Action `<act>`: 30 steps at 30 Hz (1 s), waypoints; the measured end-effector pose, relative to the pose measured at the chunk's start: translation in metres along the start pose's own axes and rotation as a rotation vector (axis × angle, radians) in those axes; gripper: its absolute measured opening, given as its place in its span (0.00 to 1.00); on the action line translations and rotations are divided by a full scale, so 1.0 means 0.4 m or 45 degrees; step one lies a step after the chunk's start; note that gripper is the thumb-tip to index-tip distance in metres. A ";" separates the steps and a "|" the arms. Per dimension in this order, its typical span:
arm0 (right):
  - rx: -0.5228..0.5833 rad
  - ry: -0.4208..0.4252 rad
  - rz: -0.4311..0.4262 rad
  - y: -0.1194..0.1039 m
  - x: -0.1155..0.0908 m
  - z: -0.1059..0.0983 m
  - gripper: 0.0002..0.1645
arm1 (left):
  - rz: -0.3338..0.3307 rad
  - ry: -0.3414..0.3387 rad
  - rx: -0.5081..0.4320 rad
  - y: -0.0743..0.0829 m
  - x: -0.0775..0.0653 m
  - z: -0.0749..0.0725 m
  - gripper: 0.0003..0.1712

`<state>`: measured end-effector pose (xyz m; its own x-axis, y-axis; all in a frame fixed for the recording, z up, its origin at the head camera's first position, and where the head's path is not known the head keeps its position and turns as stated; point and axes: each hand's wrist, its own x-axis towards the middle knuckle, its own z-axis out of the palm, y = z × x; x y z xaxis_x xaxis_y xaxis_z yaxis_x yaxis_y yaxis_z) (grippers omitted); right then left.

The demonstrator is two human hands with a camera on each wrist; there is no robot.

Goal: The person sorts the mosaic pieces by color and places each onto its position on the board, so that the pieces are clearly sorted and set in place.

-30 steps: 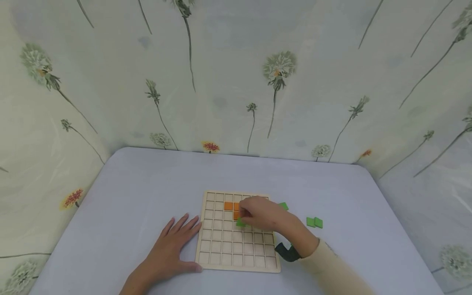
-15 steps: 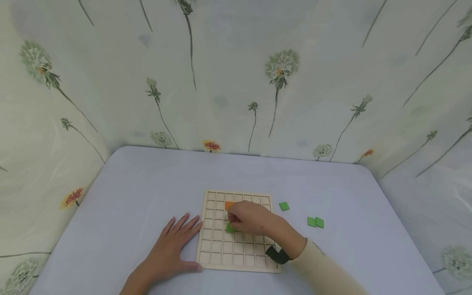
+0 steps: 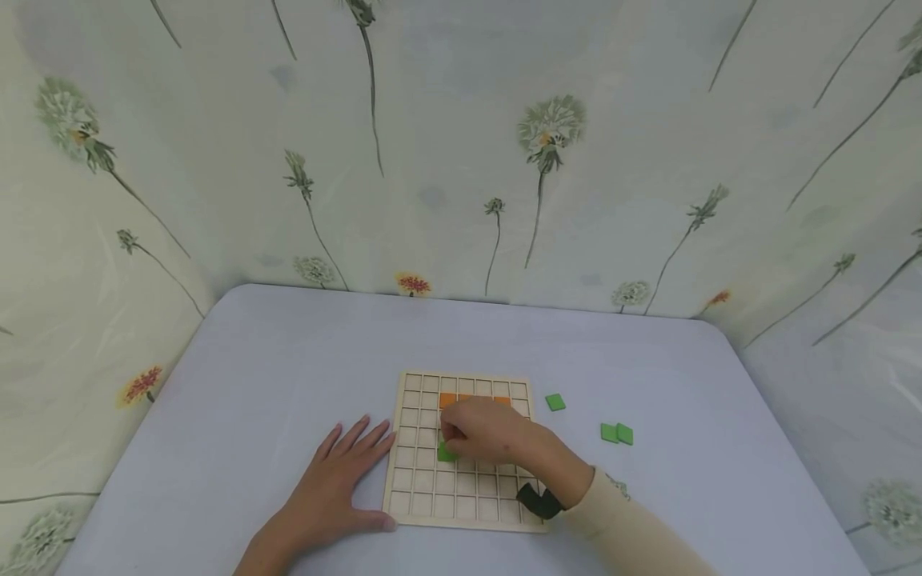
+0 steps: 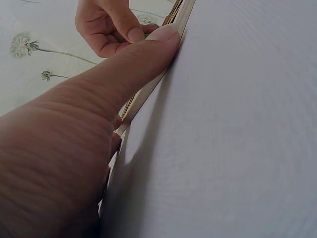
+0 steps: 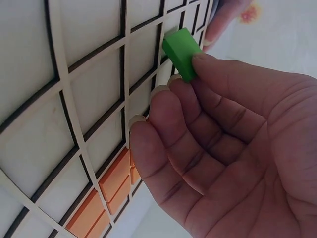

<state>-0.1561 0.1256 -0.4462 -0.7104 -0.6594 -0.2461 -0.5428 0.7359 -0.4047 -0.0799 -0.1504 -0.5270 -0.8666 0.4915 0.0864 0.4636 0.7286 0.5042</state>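
Observation:
A wooden grid board [image 3: 467, 509] lies flat on the table. Along its left side rests my left hand [image 3: 333, 486], fingers spread, the thumb [image 4: 148, 57] at the near left corner against the board's edge. My right hand [image 3: 486, 432] is over the middle of the board and pinches a green square tile [image 5: 183, 52] between thumb and fingers. In the right wrist view the tile is tilted above the squares. Orange tiles [image 3: 447, 400] sit in squares in an upper row of the board; the hand hides some of that area.
One green tile [image 3: 555, 402] lies right of the board. Farther right, two green tiles [image 3: 609, 433] touch or overlap. A white cloth [image 3: 324, 344] covers the table, with a flower-patterned backdrop [image 3: 446, 160] behind. A dark band [image 3: 539, 502] is at the right wrist.
My right hand has moved left and slightly nearer across the board with the green tile, uncovering an orange tile at the right of the row. My left hand stays in place.

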 end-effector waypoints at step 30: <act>-0.014 0.040 -0.053 0.021 -0.022 -0.004 0.18 | -0.049 -0.034 0.043 -0.001 0.004 0.007 0.68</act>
<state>-0.1550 0.1378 -0.4459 -0.7007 -0.6845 -0.2011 -0.5772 0.7096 -0.4041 -0.0809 -0.1488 -0.5293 -0.8789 0.4750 0.0442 0.4362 0.7626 0.4776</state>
